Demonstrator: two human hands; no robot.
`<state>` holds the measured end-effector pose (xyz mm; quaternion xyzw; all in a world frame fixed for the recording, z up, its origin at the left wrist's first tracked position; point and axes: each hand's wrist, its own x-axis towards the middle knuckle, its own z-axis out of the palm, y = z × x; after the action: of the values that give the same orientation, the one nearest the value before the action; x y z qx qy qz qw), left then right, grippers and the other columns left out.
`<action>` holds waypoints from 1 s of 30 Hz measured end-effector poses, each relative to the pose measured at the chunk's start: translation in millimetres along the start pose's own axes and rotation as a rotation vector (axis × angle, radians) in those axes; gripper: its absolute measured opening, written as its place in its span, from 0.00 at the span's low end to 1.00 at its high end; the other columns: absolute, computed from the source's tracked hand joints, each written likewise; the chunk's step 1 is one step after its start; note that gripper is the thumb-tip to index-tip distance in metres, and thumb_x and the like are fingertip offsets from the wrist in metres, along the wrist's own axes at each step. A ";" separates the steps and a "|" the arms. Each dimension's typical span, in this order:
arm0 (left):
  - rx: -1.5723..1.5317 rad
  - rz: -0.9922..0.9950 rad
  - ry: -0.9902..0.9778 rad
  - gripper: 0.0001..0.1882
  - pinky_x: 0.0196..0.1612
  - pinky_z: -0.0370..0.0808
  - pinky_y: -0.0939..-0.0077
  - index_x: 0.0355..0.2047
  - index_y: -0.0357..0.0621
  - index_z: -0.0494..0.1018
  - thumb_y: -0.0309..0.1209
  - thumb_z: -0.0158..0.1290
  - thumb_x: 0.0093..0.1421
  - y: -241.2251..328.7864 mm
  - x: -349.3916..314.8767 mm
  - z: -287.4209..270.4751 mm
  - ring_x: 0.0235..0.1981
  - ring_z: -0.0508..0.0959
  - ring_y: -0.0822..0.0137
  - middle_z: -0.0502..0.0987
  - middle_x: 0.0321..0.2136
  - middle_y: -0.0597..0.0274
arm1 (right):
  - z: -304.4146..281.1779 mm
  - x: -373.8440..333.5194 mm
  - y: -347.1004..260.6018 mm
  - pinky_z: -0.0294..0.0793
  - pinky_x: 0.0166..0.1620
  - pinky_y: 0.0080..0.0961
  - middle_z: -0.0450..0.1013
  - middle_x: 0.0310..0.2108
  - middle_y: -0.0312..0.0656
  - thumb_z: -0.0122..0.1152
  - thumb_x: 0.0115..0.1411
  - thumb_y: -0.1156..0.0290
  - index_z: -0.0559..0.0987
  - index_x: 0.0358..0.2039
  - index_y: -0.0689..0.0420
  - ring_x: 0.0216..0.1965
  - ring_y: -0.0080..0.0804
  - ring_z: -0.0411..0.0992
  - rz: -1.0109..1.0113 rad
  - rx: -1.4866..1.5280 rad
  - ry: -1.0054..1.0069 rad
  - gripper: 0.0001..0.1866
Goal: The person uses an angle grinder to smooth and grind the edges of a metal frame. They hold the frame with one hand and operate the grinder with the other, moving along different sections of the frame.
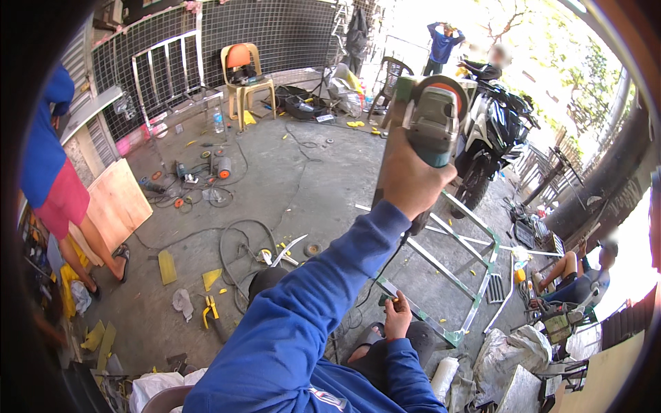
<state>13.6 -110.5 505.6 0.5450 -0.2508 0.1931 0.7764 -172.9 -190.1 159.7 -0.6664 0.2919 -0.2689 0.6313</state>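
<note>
- Green angle grinder (432, 120) raised high at arm's length, gripped in a closed hand (412, 182) in a blue sleeve.
- Other hand (397, 318) low, pinching the metal frame (475, 265) at its near corner.
- Frame lies flat on the concrete floor (310, 186).
- Open floor left of the frame; cables (237, 251) and scraps beyond.

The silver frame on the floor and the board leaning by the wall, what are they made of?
The silver rectangular frame looks like bare metal bars: pale grey, straight and shiny in the sun, with greenish patches at the corners, perhaps paint. The flat tan board looks like plywood or similar wood sheet: matt, light brown, thin-edged.
</note>
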 end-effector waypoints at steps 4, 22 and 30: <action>0.080 -0.032 0.002 0.28 0.40 0.74 0.59 0.39 0.36 0.64 0.28 0.66 0.40 1.8 -2.7 -3.9 0.36 0.76 0.49 0.73 0.35 0.47 | 1.6 0.3 2.1 0.72 0.39 0.17 0.73 0.36 0.34 0.62 0.60 0.77 0.71 0.58 0.64 0.35 0.19 0.71 -0.026 -0.032 -0.016 0.24; 0.069 -0.076 -0.051 0.30 0.40 0.74 0.62 0.43 0.36 0.64 0.26 0.66 0.40 -4.3 -9.1 -9.8 0.36 0.77 0.51 0.74 0.36 0.49 | 0.9 -1.7 -1.4 0.71 0.35 0.16 0.72 0.34 0.33 0.62 0.60 0.78 0.72 0.57 0.65 0.32 0.17 0.70 -0.024 -0.040 0.005 0.23; 0.132 -0.058 -0.049 0.29 0.41 0.76 0.66 0.46 0.36 0.64 0.27 0.62 0.43 -5.4 -11.1 -11.8 0.35 0.80 0.58 0.78 0.35 0.51 | 1.4 -3.5 -1.9 0.70 0.35 0.16 0.72 0.34 0.32 0.62 0.61 0.78 0.72 0.57 0.64 0.32 0.17 0.69 -0.035 -0.086 0.006 0.23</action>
<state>10.0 -101.4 491.6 0.6068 -0.2407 0.1731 0.7375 -174.2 -186.5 161.5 -0.6971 0.2932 -0.2690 0.5965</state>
